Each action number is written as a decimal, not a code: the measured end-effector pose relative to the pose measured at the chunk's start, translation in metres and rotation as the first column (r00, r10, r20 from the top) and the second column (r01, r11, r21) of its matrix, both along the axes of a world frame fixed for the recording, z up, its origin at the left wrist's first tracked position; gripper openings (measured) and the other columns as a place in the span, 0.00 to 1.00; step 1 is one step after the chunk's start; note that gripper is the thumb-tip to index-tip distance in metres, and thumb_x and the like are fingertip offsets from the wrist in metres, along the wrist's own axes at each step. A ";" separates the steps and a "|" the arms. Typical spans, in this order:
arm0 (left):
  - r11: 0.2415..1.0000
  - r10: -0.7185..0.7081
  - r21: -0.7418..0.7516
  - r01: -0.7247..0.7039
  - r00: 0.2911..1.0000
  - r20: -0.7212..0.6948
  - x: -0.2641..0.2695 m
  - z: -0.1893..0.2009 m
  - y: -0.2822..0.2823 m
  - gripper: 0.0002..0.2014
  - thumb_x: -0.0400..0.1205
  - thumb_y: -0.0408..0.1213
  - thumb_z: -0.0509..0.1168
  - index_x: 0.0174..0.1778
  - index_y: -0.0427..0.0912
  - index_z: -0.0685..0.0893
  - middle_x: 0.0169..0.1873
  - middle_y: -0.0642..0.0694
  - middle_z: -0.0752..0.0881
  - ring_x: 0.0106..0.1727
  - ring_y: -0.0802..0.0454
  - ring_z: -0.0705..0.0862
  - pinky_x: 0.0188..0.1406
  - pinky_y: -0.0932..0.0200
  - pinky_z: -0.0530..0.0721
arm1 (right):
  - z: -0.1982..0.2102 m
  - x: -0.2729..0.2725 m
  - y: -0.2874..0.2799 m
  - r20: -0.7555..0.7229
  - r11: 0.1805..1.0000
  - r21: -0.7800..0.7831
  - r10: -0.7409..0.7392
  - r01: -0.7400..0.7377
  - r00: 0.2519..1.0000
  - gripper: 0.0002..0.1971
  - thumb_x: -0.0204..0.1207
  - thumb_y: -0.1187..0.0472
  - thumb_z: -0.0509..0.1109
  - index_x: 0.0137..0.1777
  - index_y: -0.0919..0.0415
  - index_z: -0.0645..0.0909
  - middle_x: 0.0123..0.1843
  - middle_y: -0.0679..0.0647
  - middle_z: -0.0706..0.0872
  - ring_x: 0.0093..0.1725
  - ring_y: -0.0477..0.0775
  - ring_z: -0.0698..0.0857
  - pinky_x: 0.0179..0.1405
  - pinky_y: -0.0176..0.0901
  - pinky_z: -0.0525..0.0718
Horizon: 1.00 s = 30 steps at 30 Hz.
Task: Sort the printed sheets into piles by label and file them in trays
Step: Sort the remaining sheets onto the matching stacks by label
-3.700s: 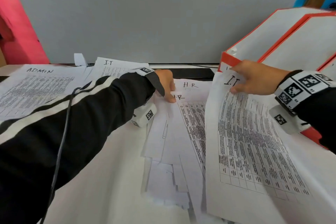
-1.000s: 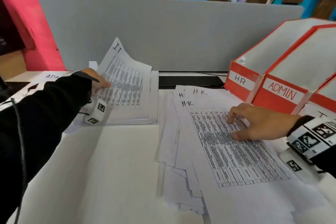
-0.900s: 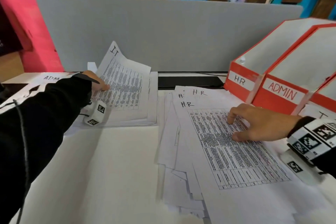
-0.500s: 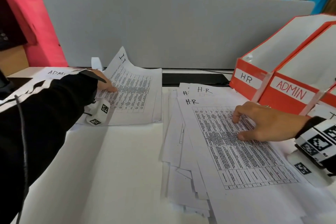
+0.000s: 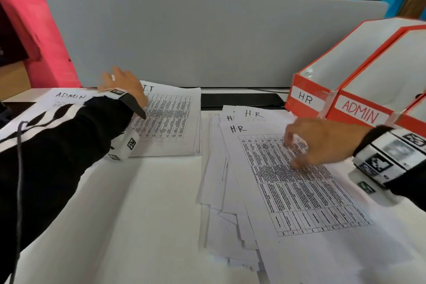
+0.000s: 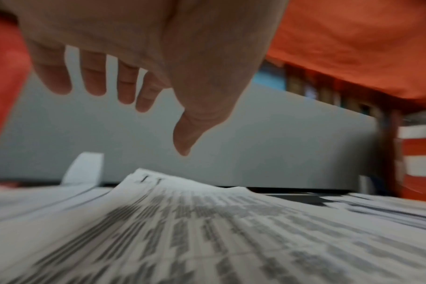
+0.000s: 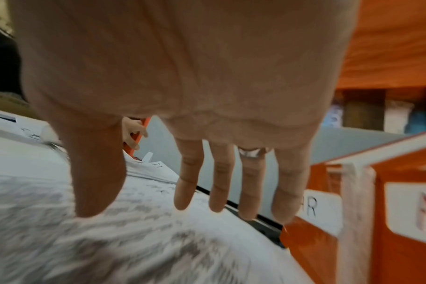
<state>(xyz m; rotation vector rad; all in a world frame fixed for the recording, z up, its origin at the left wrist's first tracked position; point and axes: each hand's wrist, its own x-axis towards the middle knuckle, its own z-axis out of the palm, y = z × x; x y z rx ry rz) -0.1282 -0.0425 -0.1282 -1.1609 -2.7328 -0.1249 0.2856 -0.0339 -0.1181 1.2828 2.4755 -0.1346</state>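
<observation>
A pile of printed sheets marked I.T (image 5: 170, 122) lies flat at the back left of the white desk. My left hand (image 5: 122, 85) hovers open above its far left corner, fingers spread and holding nothing; in the left wrist view the left hand (image 6: 134, 92) hangs clear above the I.T pile (image 6: 207, 221). A fanned stack of sheets marked H.R (image 5: 288, 180) lies on the right. My right hand (image 5: 309, 143) is over its top sheet, straight fingertips (image 7: 231, 192) low over the print; whether they touch is unclear.
Orange file trays stand at the back right, labelled HR (image 5: 306, 99) and ADMIN (image 5: 362, 113). A sheet marked ADMIN (image 5: 69, 97) lies at the far left, partly under my sleeve. A grey divider panel (image 5: 207, 37) closes off the back of the desk.
My left hand has let go of the I.T sheet, which now lies flat on its pile, and has lifted off it. My right hand stayed over the H.R stack.
</observation>
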 end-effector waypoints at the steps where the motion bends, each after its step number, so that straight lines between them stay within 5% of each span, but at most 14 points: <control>1: 0.997 -0.048 0.060 0.051 0.998 -0.050 0.009 0.001 0.002 0.31 0.78 0.57 0.71 0.70 0.39 0.76 0.66 0.37 0.72 0.70 0.36 0.72 0.67 0.41 0.76 | 0.005 -0.010 0.004 -0.034 0.999 0.044 0.016 -0.014 0.999 0.25 0.74 0.35 0.77 0.65 0.43 0.77 0.65 0.46 0.78 0.63 0.52 0.81 0.68 0.56 0.83; 4: 0.918 -0.397 0.031 0.396 0.917 0.037 0.054 0.010 -0.001 0.28 0.79 0.58 0.69 0.64 0.39 0.83 0.65 0.37 0.81 0.68 0.34 0.78 0.65 0.43 0.82 | 0.010 -0.043 0.025 -0.188 0.994 0.097 0.068 -0.050 0.980 0.23 0.76 0.37 0.77 0.66 0.48 0.83 0.66 0.47 0.83 0.67 0.53 0.84 0.67 0.51 0.82; 6: 0.794 -0.602 0.014 0.608 0.782 0.160 0.091 0.010 -0.004 0.28 0.80 0.60 0.68 0.58 0.36 0.88 0.57 0.37 0.88 0.62 0.37 0.85 0.62 0.45 0.84 | 0.005 -0.062 0.038 -0.210 0.998 0.066 0.033 -0.019 0.977 0.26 0.77 0.38 0.76 0.71 0.49 0.81 0.70 0.48 0.82 0.72 0.54 0.82 0.69 0.49 0.78; 10: 0.647 -0.717 -0.082 0.758 0.641 0.274 0.151 -0.007 -0.010 0.32 0.75 0.60 0.75 0.69 0.43 0.84 0.62 0.47 0.88 0.63 0.46 0.85 0.63 0.56 0.82 | -0.012 -0.073 0.061 -0.151 0.997 -0.046 -0.069 0.063 0.986 0.39 0.73 0.39 0.81 0.81 0.51 0.73 0.79 0.49 0.76 0.74 0.55 0.79 0.70 0.47 0.75; 15: 0.546 -0.747 -0.204 0.812 0.583 0.320 0.163 -0.018 -0.010 0.48 0.68 0.62 0.80 0.81 0.44 0.72 0.73 0.48 0.80 0.71 0.47 0.80 0.71 0.56 0.78 | -0.020 -0.064 0.058 -0.222 0.992 -0.119 -0.074 0.048 0.972 0.27 0.64 0.40 0.87 0.58 0.49 0.81 0.56 0.45 0.83 0.54 0.49 0.83 0.55 0.46 0.83; 18: 0.517 -0.788 -0.190 0.835 0.551 0.274 0.165 -0.013 -0.013 0.32 0.65 0.58 0.83 0.61 0.47 0.84 0.53 0.53 0.86 0.53 0.49 0.85 0.52 0.59 0.82 | -0.018 -0.057 0.056 -0.345 0.989 -0.143 -0.026 -0.025 0.938 0.25 0.61 0.45 0.90 0.51 0.47 0.81 0.54 0.47 0.84 0.51 0.49 0.83 0.48 0.46 0.81; 22: 0.565 -0.804 0.073 0.822 0.528 0.273 0.164 -0.006 -0.007 0.11 0.70 0.47 0.82 0.43 0.47 0.93 0.35 0.50 0.90 0.40 0.49 0.87 0.35 0.57 0.81 | -0.007 -0.044 0.056 -0.536 0.991 -0.133 -0.077 0.006 0.841 0.28 0.56 0.48 0.93 0.52 0.48 0.82 0.50 0.48 0.91 0.48 0.50 0.90 0.49 0.48 0.87; 25: 0.541 -0.821 0.264 0.799 0.433 0.372 0.169 0.000 -0.001 0.12 0.74 0.50 0.80 0.37 0.44 0.93 0.29 0.48 0.91 0.31 0.56 0.85 0.37 0.59 0.83 | 0.001 -0.032 0.061 -0.650 0.997 -0.070 -0.034 -0.015 0.759 0.14 0.65 0.54 0.90 0.45 0.52 0.90 0.39 0.47 0.92 0.37 0.43 0.87 0.39 0.38 0.82; 27: 0.551 -0.814 0.385 0.740 0.376 0.443 0.173 0.004 0.005 0.17 0.80 0.53 0.74 0.37 0.43 0.93 0.32 0.47 0.92 0.31 0.57 0.89 0.42 0.62 0.86 | 0.012 -0.018 0.063 -0.634 1.000 0.020 0.022 -0.012 0.773 0.07 0.68 0.59 0.88 0.40 0.56 0.92 0.33 0.51 0.90 0.31 0.38 0.82 0.35 0.34 0.77; 30: 0.597 -0.790 0.367 0.713 0.446 0.420 0.168 0.005 0.027 0.17 0.80 0.56 0.73 0.39 0.45 0.94 0.38 0.48 0.94 0.38 0.51 0.92 0.52 0.51 0.91 | 0.031 0.018 0.070 -0.615 0.990 0.093 -0.028 0.108 0.788 0.05 0.70 0.64 0.86 0.41 0.62 0.92 0.37 0.62 0.92 0.25 0.40 0.82 0.26 0.26 0.78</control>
